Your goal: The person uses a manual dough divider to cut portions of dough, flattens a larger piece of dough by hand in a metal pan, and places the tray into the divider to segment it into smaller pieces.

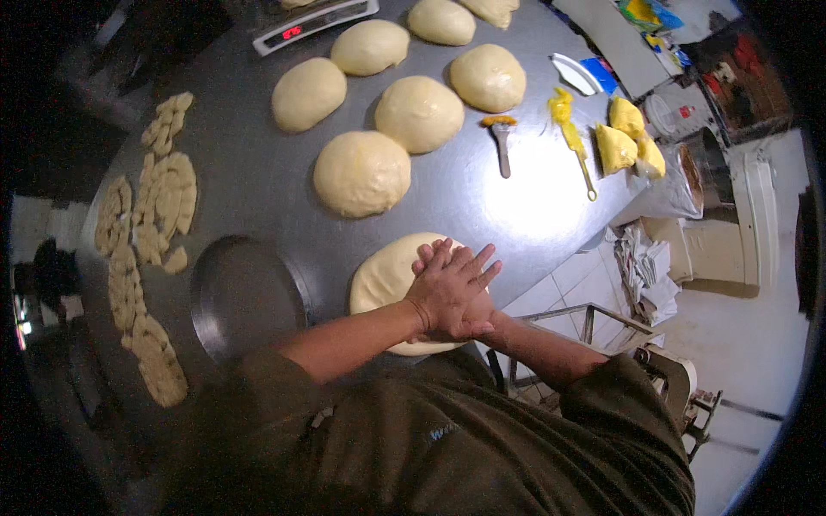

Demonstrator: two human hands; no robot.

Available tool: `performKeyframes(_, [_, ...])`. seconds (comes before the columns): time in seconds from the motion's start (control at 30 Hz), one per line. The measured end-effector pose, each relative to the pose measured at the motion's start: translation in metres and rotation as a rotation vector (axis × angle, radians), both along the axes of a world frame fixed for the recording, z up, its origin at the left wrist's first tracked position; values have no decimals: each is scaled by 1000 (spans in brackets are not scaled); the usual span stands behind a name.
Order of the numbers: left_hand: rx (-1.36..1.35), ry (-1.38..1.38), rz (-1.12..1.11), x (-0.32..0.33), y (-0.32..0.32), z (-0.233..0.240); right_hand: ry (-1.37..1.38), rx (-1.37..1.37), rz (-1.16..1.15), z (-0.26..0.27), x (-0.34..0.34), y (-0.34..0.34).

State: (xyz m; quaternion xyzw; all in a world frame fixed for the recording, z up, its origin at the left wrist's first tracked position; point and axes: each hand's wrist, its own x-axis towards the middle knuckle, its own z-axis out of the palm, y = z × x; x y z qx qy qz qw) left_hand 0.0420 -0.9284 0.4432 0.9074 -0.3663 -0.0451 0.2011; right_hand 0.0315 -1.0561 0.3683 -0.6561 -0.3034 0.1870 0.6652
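My left hand (446, 293) lies crossed over my right hand (479, 311), and both press on a flattened round of dough (381, 284) at the table's near edge. Most of the lower hand is hidden under the upper one. The upper hand's fingers are spread, holding nothing. Beyond them on the metal table (258, 187) sits a smooth dough ball (362, 174), touching another dough ball (419, 114). Several more balls lie farther off. To the left of the dough stands a round metal pan (248, 300).
A brush (502, 147) and a yellow-smeared utensil (571, 138) lie at the right, beside yellow bagged portions (616, 149). Flattened dough pieces (169, 193) spread along the left. A digital scale (316, 27) stands at the far edge. A metal frame (588, 322) is beside the table.
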Motion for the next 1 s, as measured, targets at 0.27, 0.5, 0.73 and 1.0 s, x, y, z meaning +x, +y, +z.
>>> performKeyframes(0.27, [-88,62,182,2,18,1,-514,-828,-95,22,15,-1])
performKeyframes(0.5, [144,337,262,1,93,-24,-912,-897,3,3,9,89])
performKeyframes(0.73, [141,97,561,-2,41,-39,-948,-1120,196,31,79,24])
performKeyframes(1.0, [81,-1,612,2,59,-42,-969,-1228,-16,40,86,21])
